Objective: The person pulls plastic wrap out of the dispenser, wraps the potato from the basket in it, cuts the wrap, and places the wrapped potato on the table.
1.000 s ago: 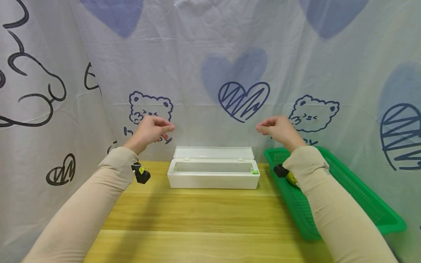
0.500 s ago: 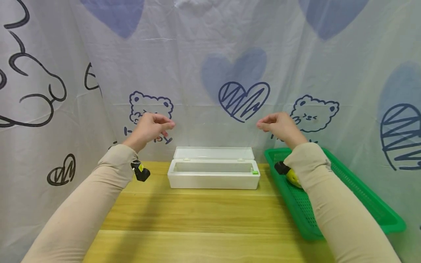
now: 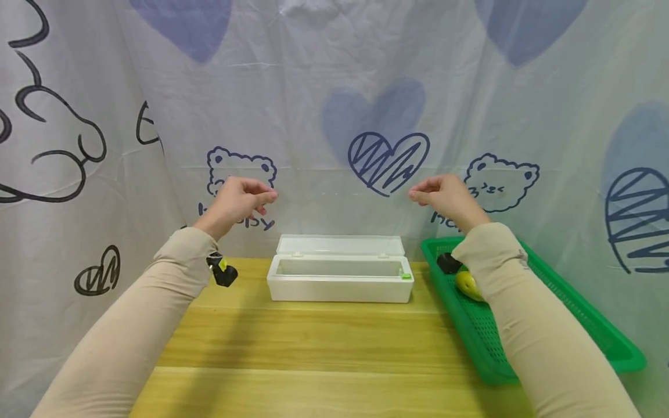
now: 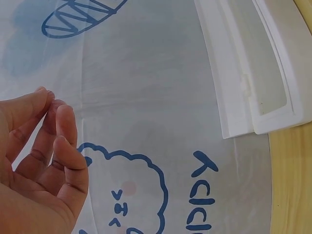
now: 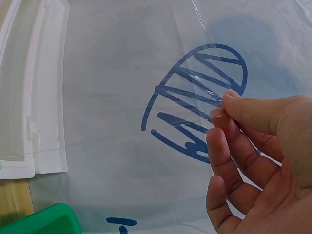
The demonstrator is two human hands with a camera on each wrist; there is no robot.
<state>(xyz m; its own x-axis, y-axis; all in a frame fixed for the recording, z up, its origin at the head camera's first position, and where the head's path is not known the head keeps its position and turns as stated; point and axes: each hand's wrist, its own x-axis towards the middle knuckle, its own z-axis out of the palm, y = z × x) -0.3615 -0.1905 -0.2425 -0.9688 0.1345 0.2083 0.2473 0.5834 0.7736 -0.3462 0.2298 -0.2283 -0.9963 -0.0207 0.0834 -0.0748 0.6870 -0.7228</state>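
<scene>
My left hand (image 3: pixel 233 203) and right hand (image 3: pixel 448 197) are raised at about the same height, well apart, in front of the curtain. Each pinches with thumb and fingertips. Between them stretches clear plastic film (image 5: pixel 207 29), nearly invisible apart from shiny creases near the right fingertips in the right wrist view. Below the hands, a long white cling film dispenser (image 3: pixel 340 289) stands on the table, its lid (image 3: pixel 340 245) tipped back. A small green slider (image 3: pixel 406 276) sits at the dispenser's right end.
At the right, a green basket (image 3: pixel 575 302) holds a yellow fruit (image 3: pixel 468 285), partly covered by my right sleeve. The wooden table (image 3: pixel 313 342) reaches back to a white curtain (image 3: pixel 303 87) printed with hearts and bears. Another curtain side hangs along the left.
Both hands have risen slightly, still pinching. More of the yellow fruit shows beside the right sleeve. The dispenser and basket stay in place.
</scene>
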